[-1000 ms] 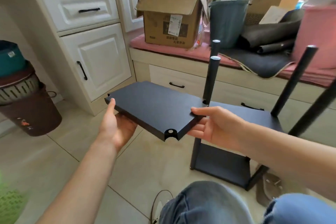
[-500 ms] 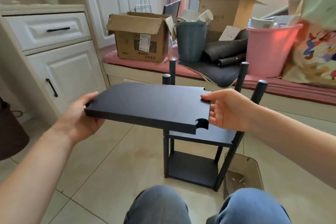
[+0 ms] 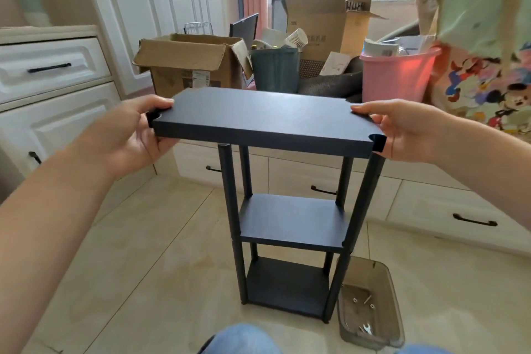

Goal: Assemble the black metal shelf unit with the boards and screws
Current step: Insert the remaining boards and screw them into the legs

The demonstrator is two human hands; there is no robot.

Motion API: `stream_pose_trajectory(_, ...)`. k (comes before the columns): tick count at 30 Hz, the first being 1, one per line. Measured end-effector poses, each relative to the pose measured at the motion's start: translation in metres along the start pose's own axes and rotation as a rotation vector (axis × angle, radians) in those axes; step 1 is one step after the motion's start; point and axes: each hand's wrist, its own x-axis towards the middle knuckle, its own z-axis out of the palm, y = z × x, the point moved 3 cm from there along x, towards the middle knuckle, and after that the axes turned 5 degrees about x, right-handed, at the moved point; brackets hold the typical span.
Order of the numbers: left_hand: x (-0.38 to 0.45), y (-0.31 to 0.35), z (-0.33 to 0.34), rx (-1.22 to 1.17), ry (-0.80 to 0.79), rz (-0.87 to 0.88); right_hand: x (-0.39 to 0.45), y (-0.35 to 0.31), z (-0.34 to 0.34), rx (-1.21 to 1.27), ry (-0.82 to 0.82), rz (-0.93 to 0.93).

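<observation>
A black board [image 3: 258, 118] with notched corners is held level above the black shelf frame [image 3: 290, 221]. My left hand [image 3: 126, 138] grips its left end, thumb on top and fingers underneath. My right hand [image 3: 402, 129] grips its right end the same way. The frame stands upright on the floor with two boards fitted, a middle board [image 3: 290, 218] and a bottom board [image 3: 284, 284]. Its posts rise to the held board; the near left post top [image 3: 224, 148] shows just under the board's front edge, left of centre. The tops of the other posts are hidden by the board.
A smoky plastic tray [image 3: 370, 304] with screws and a small wrench sits on the floor right of the frame. Behind are drawers, a cardboard box [image 3: 186, 63], a grey bin [image 3: 274, 69] and a pink bucket [image 3: 396, 75]. White cabinets stand at left. My knees are at the bottom edge.
Both hands have carried the board right and up, from left of the frame to over the post tops. The view has risen, so the whole frame now shows.
</observation>
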Motion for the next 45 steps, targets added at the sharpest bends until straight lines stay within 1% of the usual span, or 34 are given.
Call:
stream_pose_trajectory(6, 0.041, -0.004, 0.032, 0.095, -0.015, -0.040, 0.027, -0.017, -0.029, -0.045, 0.119, -0.022)
stream_pose_trajectory(10, 0.062, -0.010, 0.044, 0.262, 0.039, -0.027, 0.042, -0.026, -0.047, -0.077, 0.177, -0.016)
stream_pose_trajectory(13, 0.075, -0.013, 0.048, 0.343, 0.012, -0.003, 0.052, -0.031, -0.058, -0.110, 0.208, -0.016)
stream_pose_trajectory(22, 0.098, -0.035, 0.027, 0.329, -0.042, 0.016, 0.079, -0.015, -0.064, -0.161, 0.176, 0.073)
stream_pose_trajectory(29, 0.107, -0.046, 0.022, 0.344, -0.057, 0.027, 0.091, -0.012, -0.068, -0.158, 0.186, 0.083)
stream_pose_trajectory(32, 0.112, -0.050, 0.024, 0.354, -0.055, -0.003, 0.095, -0.012, -0.071, -0.157, 0.193, 0.087)
stream_pose_trajectory(35, 0.115, -0.054, 0.023, 0.334, -0.062, -0.025, 0.099, -0.012, -0.071, -0.168, 0.193, 0.088)
stream_pose_trajectory(40, 0.117, -0.057, 0.020, 0.280, -0.074, -0.010, 0.105, -0.009, -0.069, -0.182, 0.183, 0.065)
stream_pose_trajectory(45, 0.118, -0.060, 0.022, 0.282, -0.070, -0.011, 0.109, -0.010, -0.069, -0.174, 0.179, 0.061)
